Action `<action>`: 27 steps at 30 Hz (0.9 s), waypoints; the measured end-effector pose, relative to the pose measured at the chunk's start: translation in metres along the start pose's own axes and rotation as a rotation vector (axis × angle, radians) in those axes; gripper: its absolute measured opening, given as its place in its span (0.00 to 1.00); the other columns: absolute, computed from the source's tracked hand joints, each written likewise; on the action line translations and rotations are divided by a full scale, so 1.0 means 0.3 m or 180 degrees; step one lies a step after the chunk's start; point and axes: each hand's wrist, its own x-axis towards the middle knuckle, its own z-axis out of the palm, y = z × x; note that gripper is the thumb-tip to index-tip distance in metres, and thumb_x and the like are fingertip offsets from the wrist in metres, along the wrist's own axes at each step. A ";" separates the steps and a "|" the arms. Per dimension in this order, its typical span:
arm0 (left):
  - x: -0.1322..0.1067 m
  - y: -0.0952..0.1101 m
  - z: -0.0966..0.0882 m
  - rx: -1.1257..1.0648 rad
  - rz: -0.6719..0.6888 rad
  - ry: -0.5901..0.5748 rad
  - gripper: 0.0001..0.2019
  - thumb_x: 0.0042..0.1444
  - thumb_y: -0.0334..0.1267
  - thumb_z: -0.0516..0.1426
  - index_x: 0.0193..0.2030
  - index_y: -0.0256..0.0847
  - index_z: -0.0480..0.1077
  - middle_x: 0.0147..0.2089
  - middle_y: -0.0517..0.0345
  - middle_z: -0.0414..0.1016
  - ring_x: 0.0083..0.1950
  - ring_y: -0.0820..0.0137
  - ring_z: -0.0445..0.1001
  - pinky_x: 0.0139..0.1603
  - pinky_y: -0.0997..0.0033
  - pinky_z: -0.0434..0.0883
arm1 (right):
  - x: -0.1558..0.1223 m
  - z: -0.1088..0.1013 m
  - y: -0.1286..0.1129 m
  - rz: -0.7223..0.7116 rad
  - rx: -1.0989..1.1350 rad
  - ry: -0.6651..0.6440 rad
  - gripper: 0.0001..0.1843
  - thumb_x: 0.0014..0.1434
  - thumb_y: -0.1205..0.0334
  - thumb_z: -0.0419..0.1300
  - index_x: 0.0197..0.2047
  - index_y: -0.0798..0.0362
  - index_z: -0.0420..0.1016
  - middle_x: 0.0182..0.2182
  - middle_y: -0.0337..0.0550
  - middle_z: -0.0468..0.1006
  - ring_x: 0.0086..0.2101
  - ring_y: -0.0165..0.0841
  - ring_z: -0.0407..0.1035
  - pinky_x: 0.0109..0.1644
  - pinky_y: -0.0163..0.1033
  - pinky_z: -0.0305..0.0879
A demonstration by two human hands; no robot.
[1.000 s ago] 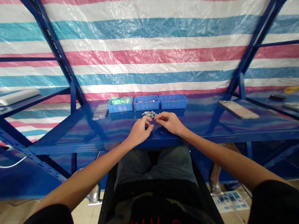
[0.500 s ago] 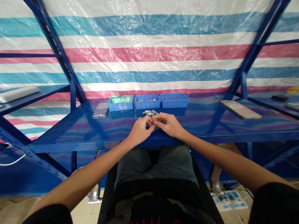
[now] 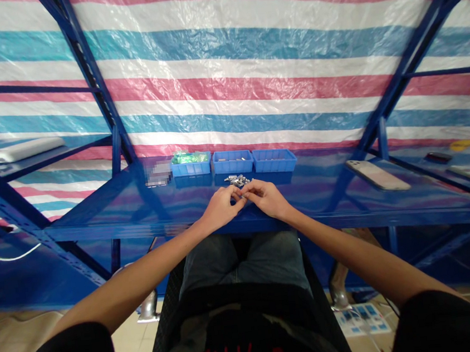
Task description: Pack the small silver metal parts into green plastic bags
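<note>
My left hand and my right hand meet above the near part of a blue metal shelf. Both are closed in a pinch, their fingertips together around something too small to make out. Just beyond the fingers lies a heap of small silvery metal parts. Three blue bins stand in a row behind the heap. Green plastic packaging fills the left bin. A few small pieces lie in the middle bin, and the right bin holds little that I can make out.
Flat on the shelf to the right is a pale phone. A blurred-out patch sits left of the bins. Blue uprights frame both sides, with a striped plastic sheet behind. A white device rests on the left side shelf.
Both hands stay together in nearly the same place, with only slight finger movement. The whole view has shifted a little; the bins and the heap look unchanged.
</note>
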 end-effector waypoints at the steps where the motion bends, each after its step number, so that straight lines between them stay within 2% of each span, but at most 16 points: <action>1: 0.000 0.001 -0.001 0.0011 -0.0007 -0.0016 0.07 0.54 0.39 0.55 0.35 0.39 0.70 0.33 0.58 0.76 0.37 0.68 0.73 0.39 0.69 0.67 | 0.000 0.000 -0.003 0.0001 -0.0016 -0.0002 0.07 0.54 0.66 0.55 0.32 0.54 0.75 0.28 0.41 0.74 0.30 0.30 0.68 0.36 0.37 0.63; 6: 0.003 0.007 -0.001 0.0007 -0.0046 0.0004 0.07 0.55 0.39 0.54 0.32 0.38 0.70 0.34 0.57 0.77 0.35 0.68 0.73 0.39 0.69 0.67 | -0.001 0.000 -0.007 -0.0057 -0.0019 0.0011 0.06 0.54 0.66 0.56 0.32 0.54 0.74 0.29 0.40 0.73 0.30 0.30 0.67 0.36 0.36 0.63; 11: 0.004 0.003 -0.008 -0.0161 -0.0064 0.0180 0.08 0.55 0.39 0.54 0.37 0.39 0.71 0.34 0.57 0.77 0.38 0.68 0.73 0.40 0.70 0.68 | -0.003 0.004 -0.012 -0.0193 -0.0094 0.0120 0.06 0.56 0.66 0.55 0.34 0.54 0.73 0.31 0.42 0.74 0.31 0.30 0.67 0.35 0.36 0.64; 14: 0.006 0.000 -0.012 -0.0326 -0.0156 0.0273 0.08 0.55 0.39 0.54 0.38 0.39 0.71 0.35 0.57 0.76 0.38 0.69 0.74 0.41 0.70 0.68 | -0.002 0.009 -0.015 -0.0190 -0.0224 0.0210 0.04 0.55 0.67 0.55 0.34 0.54 0.71 0.29 0.40 0.73 0.29 0.30 0.67 0.35 0.35 0.63; 21: 0.008 -0.009 -0.007 -0.0462 -0.0223 0.0059 0.08 0.55 0.40 0.54 0.39 0.40 0.70 0.35 0.58 0.76 0.39 0.69 0.74 0.41 0.69 0.68 | -0.001 0.008 -0.019 -0.0160 -0.0290 0.0180 0.05 0.57 0.67 0.53 0.36 0.53 0.69 0.29 0.40 0.73 0.30 0.29 0.67 0.35 0.35 0.63; 27: 0.003 -0.008 -0.014 -0.0678 -0.0298 0.0128 0.07 0.56 0.39 0.54 0.40 0.40 0.67 0.35 0.59 0.73 0.39 0.71 0.72 0.44 0.70 0.68 | -0.001 0.001 -0.025 0.0016 -0.0384 0.0124 0.04 0.58 0.65 0.54 0.34 0.53 0.69 0.28 0.39 0.72 0.29 0.29 0.65 0.34 0.34 0.61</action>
